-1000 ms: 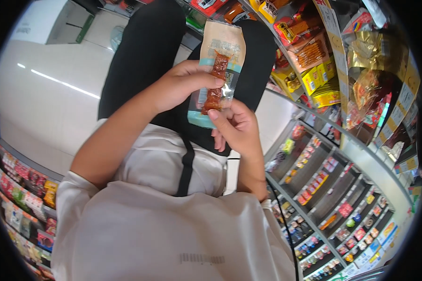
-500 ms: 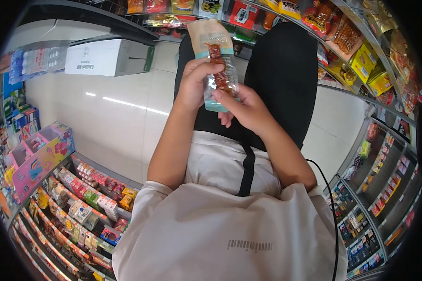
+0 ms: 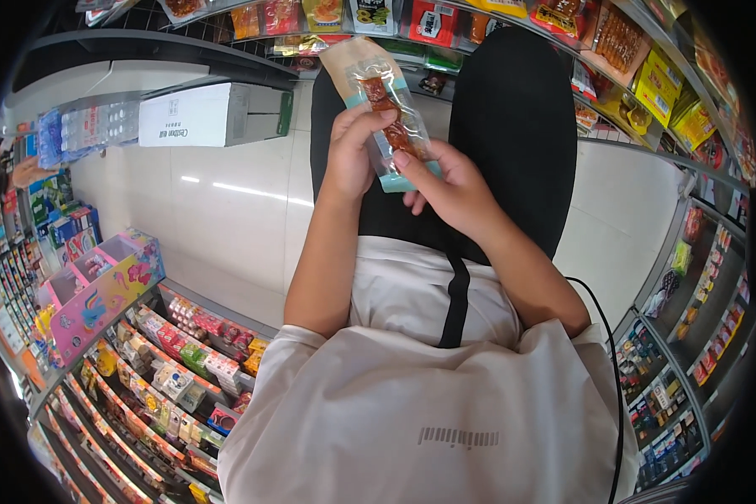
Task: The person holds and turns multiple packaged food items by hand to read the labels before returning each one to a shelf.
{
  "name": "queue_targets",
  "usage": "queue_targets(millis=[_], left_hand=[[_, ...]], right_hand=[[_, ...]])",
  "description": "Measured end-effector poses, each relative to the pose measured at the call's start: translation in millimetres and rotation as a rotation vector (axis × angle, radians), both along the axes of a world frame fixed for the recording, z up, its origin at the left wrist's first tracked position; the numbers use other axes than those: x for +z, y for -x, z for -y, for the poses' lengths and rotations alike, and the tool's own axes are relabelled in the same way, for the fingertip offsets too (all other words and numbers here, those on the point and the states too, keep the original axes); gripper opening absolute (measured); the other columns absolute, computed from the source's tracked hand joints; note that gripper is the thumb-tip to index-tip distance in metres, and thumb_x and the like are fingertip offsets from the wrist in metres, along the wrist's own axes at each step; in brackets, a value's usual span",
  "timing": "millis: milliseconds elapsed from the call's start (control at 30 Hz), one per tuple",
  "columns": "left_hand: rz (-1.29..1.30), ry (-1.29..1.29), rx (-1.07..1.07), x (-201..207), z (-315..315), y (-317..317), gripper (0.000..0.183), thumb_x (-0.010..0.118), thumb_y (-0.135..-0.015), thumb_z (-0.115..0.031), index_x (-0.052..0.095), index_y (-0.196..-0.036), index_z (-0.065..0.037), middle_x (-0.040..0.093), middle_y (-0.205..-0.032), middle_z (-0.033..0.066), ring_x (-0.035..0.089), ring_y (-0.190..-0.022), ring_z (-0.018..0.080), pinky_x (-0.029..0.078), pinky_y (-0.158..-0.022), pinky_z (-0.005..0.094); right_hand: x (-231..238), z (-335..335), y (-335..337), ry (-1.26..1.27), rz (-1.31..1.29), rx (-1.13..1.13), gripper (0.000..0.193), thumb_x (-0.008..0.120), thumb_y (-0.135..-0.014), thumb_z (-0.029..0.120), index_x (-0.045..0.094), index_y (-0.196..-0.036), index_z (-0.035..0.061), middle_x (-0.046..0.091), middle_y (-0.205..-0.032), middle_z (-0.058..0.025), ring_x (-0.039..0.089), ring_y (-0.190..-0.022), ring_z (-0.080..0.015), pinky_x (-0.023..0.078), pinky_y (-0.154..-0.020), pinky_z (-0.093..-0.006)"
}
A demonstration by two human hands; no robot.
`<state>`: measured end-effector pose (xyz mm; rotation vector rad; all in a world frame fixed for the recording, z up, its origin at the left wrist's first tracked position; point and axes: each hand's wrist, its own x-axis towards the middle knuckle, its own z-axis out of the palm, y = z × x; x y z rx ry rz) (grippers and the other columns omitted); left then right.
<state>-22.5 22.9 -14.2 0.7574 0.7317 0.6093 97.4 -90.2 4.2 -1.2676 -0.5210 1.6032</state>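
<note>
Between my two hands, over my lap, is a clear snack packet (image 3: 386,126) with a beige top, pale blue bands and a reddish-brown piece of meat inside. My left hand (image 3: 354,147) grips its left side, the thumb lying across the front over the meat. Lower on the right side, my right hand (image 3: 454,186) pinches it near the bottom corner, thumb in front. Some fingers of both hands are hidden behind the packet. It tilts, its top leaning to the left.
Shelves of packaged snacks (image 3: 433,23) curve past my knees. A white carton (image 3: 185,118) and wrapped bottles (image 3: 101,124) stand at the left. Below them is a pink display box (image 3: 101,294) above shelves of small goods (image 3: 185,353). Another rack (image 3: 689,336) stands at the right.
The packet has tilted a little more, its top swinging left, while both hands keep hold of it. The surroundings have shifted slightly rightward in the view. A hand now shows at the far left.
</note>
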Motion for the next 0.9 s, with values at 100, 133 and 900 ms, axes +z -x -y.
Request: queue_targets(millis=[100, 133, 900], left_hand=[[0.021, 0.005, 0.071, 4, 1, -4, 0.019, 0.059, -0.083, -0.012, 0.066, -0.092, 0.003, 0.067, -0.086, 0.0087, 0.063, -0.077, 0.0159, 0.048, -0.073, 0.0272], [0.009, 0.0, 0.038, 2, 2, -2, 0.02, 0.06, -0.082, -0.012, 0.066, -0.093, 0.003, 0.067, -0.087, 0.0088, 0.063, -0.077, 0.0158, 0.048, -0.074, 0.0272], [-0.009, -0.065, -0.159, -12, 12, 4, 0.024, 0.051, -0.083, -0.017, 0.064, -0.093, 0.001, 0.064, -0.084, 0.0056, 0.058, -0.08, 0.0144, 0.044, -0.076, 0.0258]], right_hand=[[-12, 1, 9, -0.409, 0.611, -0.354, 0.042, 0.069, -0.089, 0.019, 0.05, -0.122, 0.0011, 0.054, -0.108, -0.011, 0.058, -0.084, -0.0147, 0.049, -0.067, -0.0267], [-12, 3, 6, -0.428, 0.529, -0.343, 0.054, 0.07, -0.084, 0.009, 0.044, -0.131, 0.004, 0.046, -0.118, -0.0137, 0.055, -0.094, -0.0187, 0.048, -0.074, -0.0292], [1, -1, -4, -0.563, 0.821, -0.119, 0.05, 0.064, -0.088, 0.01, 0.049, -0.135, 0.009, 0.052, -0.105, -0.0151, 0.057, -0.093, -0.0289, 0.048, -0.082, -0.0349]])
